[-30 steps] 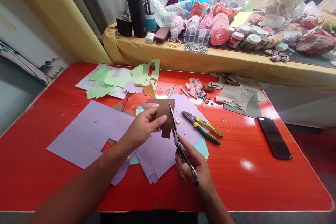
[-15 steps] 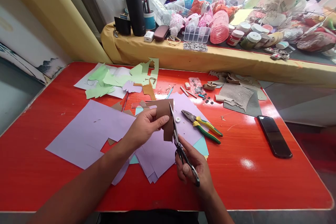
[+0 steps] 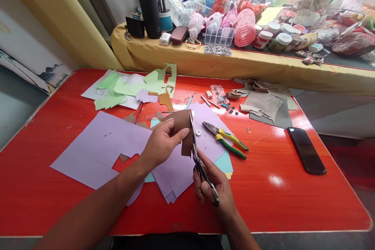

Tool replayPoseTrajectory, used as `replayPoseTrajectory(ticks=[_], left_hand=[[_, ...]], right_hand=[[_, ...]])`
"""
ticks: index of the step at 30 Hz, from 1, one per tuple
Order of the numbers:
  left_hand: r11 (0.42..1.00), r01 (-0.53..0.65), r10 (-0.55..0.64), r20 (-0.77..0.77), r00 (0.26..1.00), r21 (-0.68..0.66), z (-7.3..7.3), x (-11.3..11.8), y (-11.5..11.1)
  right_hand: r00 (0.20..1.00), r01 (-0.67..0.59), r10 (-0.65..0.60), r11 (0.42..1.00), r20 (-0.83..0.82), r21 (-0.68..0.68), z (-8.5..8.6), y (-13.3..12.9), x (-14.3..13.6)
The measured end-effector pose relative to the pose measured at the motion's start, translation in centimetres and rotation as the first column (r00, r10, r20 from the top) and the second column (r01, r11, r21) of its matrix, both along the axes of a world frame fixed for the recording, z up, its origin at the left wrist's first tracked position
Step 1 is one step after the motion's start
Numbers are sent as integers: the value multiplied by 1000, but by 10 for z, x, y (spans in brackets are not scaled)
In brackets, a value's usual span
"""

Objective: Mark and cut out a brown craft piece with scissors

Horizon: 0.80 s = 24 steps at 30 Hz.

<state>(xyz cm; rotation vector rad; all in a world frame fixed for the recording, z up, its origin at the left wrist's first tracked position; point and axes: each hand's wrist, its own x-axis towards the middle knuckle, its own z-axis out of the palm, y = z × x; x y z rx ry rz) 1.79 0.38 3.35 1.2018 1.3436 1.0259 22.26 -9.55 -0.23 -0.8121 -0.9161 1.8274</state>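
Observation:
My left hand (image 3: pixel 164 139) pinches a piece of brown sheet (image 3: pixel 182 120), thumb on top, above a pile of purple paper (image 3: pixel 175 175). Whether the brown sheet is leather or card I cannot tell. My right hand (image 3: pixel 215 183) grips a pair of scissors (image 3: pixel 197 156) by the handles. Their blades point away from me and lie along the right edge of the brown sheet. Just right of the blades is a small round white button-like piece (image 3: pixel 198 133) on the purple paper. Pliers (image 3: pixel 225 140) with green and yellow handles lie further right.
A black phone (image 3: pixel 306 150) lies on the red table (image 3: pixel 272 207) at the right. Grey scraps (image 3: pixel 263 105), green paper cutouts (image 3: pixel 117 88) and small black snaps (image 3: pixel 231 110) lie toward the back. A ledge (image 3: pixel 175 52) behind holds a black bottle (image 3: pixel 148 4) and jars (image 3: pixel 279 43).
The scissors and my right hand have shifted slightly left and up. The brown sheet's right part looks narrower and its top edge more curved; my left hand keeps its hold.

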Motion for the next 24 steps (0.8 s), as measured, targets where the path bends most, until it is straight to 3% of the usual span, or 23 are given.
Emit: replayPoseTrajectory(ticks=[9,15,24], left_hand=[[1000,2,-1,-118,993,11,-3,-3,-1],[999,-40,37,-99,994,-25,-6,0,-5],[999,18,-17,15,1000,-42,0,-1,-2]], right_hand=[[1000,-13,12,1000,-15,-13,-9,-3,-5],[999,47,-47,999,-24,-18,-21,-7,-10],[998,43,-41,998,44,-37,-18,-7,-9]])
